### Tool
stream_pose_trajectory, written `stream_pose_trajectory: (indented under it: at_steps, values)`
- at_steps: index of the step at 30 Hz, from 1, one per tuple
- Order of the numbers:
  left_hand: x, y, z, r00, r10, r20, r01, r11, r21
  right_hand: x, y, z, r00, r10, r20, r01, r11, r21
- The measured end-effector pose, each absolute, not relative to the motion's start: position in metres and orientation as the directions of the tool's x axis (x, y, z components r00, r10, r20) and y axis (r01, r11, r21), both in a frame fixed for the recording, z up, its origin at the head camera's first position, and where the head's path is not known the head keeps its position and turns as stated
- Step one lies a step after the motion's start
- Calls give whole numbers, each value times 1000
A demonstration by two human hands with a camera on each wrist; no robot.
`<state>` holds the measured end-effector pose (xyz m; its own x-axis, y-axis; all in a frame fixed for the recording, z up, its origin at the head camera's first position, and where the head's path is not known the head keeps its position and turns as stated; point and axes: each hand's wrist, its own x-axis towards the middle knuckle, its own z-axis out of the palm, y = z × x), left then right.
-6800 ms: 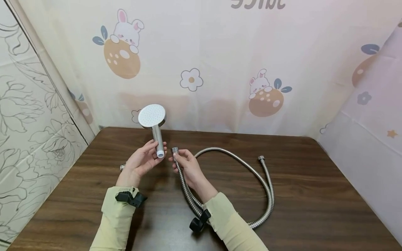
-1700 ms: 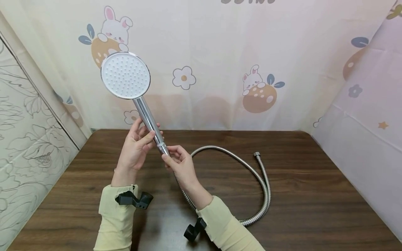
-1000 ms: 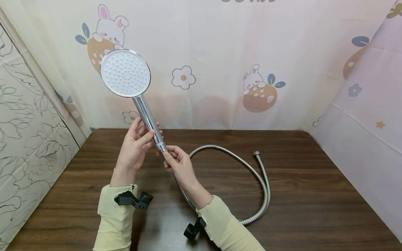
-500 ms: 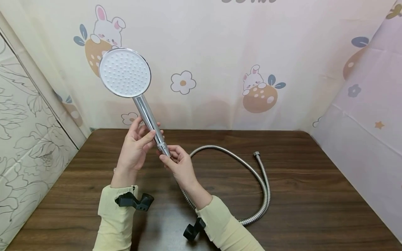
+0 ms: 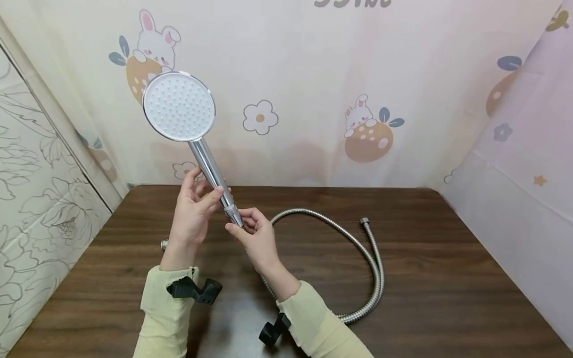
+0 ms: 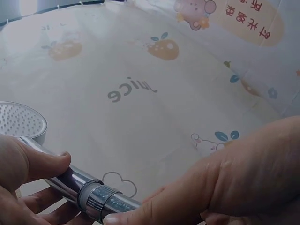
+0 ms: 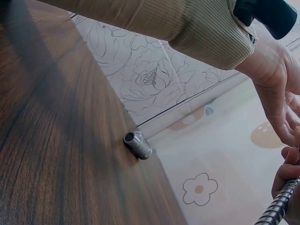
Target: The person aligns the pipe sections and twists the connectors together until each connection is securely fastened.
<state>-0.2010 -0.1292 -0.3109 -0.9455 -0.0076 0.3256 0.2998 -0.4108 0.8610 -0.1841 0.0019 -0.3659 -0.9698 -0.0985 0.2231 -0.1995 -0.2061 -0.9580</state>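
My left hand (image 5: 190,214) grips the chrome handle of a shower head (image 5: 179,107), its round white nozzle face turned toward me, tilted up and left above the table. At the handle's lower end sits the metal connector (image 6: 101,199) of a flexible shower hose (image 5: 373,283). A pale ring shows at the joint in the left wrist view. Thumb and fingers of my right hand (image 5: 257,236) pinch that connector from below right. From there the hose runs down behind my right forearm and loops over the table, its other end nut (image 5: 364,221) lying free at the right.
A small metal fitting (image 7: 137,145) lies on the wooden table (image 5: 425,278), mostly hidden behind my left wrist in the head view. A printed curtain (image 5: 295,74) rises behind the table's far edge. Black camera mounts sit on both sleeves.
Several seconds ago the shower head and hose end were apart; now they meet end to end, held higher and nearer. In the last second my right fingers shift slightly on the connector.
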Motion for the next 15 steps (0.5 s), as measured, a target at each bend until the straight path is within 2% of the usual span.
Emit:
stream_pose_trajectory:
  at_steps: [15]
  values:
    - [-202, -122, -308, -957, -119, 266, 291, -358, 887, -183, 0, -365, -965, -16, 262, -259, -113, -959]
